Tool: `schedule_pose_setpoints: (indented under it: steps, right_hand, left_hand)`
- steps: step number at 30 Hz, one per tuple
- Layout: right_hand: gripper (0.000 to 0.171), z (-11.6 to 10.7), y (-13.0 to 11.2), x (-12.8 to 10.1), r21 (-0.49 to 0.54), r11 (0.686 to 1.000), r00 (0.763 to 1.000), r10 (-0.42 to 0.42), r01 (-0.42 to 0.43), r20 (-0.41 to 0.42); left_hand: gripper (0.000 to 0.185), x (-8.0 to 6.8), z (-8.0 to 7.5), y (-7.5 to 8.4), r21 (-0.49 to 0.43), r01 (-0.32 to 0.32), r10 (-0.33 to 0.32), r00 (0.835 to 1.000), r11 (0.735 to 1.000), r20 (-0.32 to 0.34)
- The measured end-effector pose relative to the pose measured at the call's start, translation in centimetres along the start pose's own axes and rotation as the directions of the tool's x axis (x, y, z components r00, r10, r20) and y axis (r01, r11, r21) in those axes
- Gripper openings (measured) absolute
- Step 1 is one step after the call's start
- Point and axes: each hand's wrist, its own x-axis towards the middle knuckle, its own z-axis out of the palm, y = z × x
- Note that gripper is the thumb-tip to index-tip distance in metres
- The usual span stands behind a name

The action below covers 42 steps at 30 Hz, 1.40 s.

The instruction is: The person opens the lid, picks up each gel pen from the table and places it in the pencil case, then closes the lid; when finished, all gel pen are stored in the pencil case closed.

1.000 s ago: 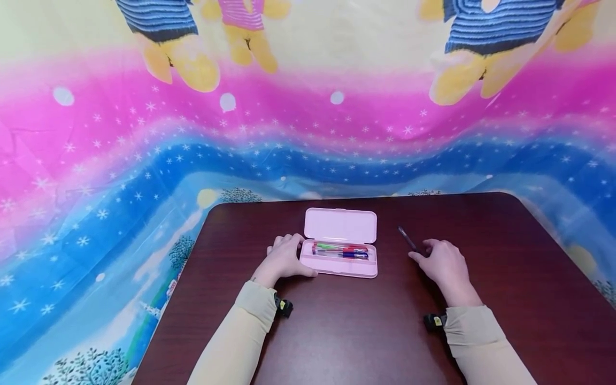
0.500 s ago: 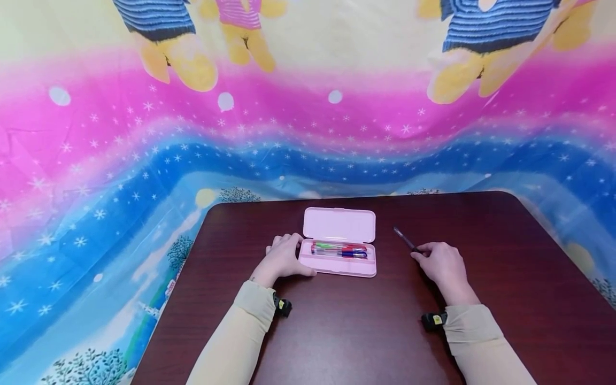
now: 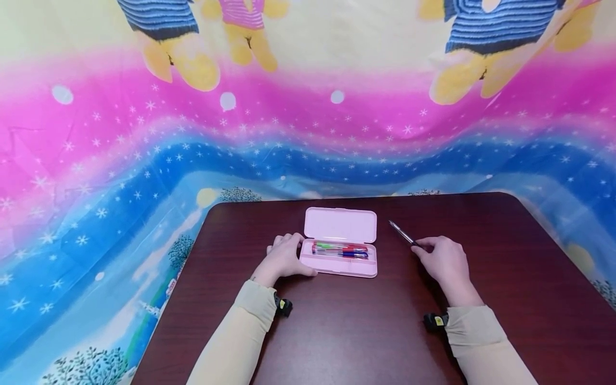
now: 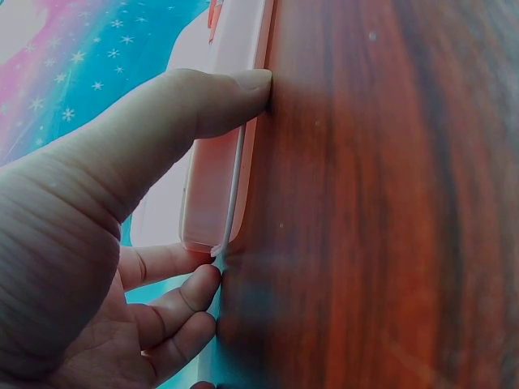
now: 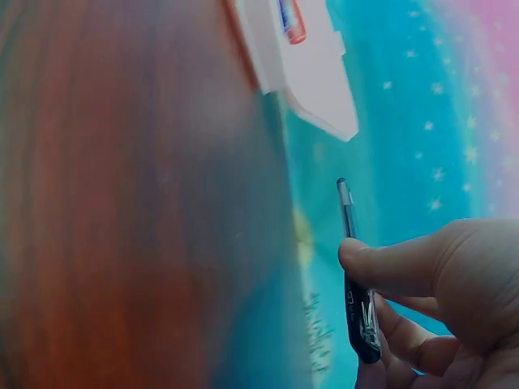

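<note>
Pinched between right hand (image 3: 445, 263) thumb and fingers, dark pen (image 3: 403, 235) is lifted off the table (image 3: 337, 331), right of the pink pencil case (image 3: 340, 241). Left hand (image 3: 284, 258) grips the case's left end, thumb on its front edge. Case lies open with coloured pens (image 3: 339, 249) already inside; the dark pen is not yet in.

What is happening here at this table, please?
A person sits at a dark wooden table. The left hand steadies an open pink pencil case that already holds a few coloured pens. The right hand pinches a dark pen and holds it lifted off the table, to the right of the case.
</note>
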Motion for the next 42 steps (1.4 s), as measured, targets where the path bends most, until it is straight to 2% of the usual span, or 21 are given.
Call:
schedule_pose_setpoints:
  steps: [6,10,16,23,30,42]
  right_hand:
    - [0.031,-0.7,-2.7,-0.5,0.035,0.997,0.998,-0.063,0.064,-0.032]
    - [0.027,-0.2,-4.8,-0.2,0.07,0.984,0.987,-0.162,0.163,-0.018]
    - [0.022,1.9,-8.4,0.8,0.092,0.952,0.955,-0.295,0.291,0.036]
    - [0.018,4.9,-11.8,1.5,0.044,0.935,0.924,-0.354,0.351,0.143]
    - [0.013,6.8,-12.4,1.7,-0.025,0.914,0.907,-0.399,0.406,0.135]
    - [0.011,7.8,-12.2,2.0,-0.042,0.916,0.909,-0.389,0.399,0.151]
  left_hand:
    - [0.093,-0.2,-0.3,0.2,-0.003,0.001,-0.001,1.0,1.0,0.003]
    - [0.093,-0.1,-0.3,0.3,0.0,0.001,-0.001,1.0,1.0,0.005]
    - [0.094,-0.1,-0.2,0.3,0.004,-0.002,0.002,1.0,1.0,0.004]
    - [0.094,0.0,0.0,0.0,0.007,-0.002,0.002,1.0,1.0,0.002]
    - [0.092,0.1,-0.1,0.1,0.002,-0.007,0.007,1.0,1.0,0.001]
    - [0.091,0.1,-0.2,0.1,0.015,-0.008,0.008,1.0,1.0,-0.002]
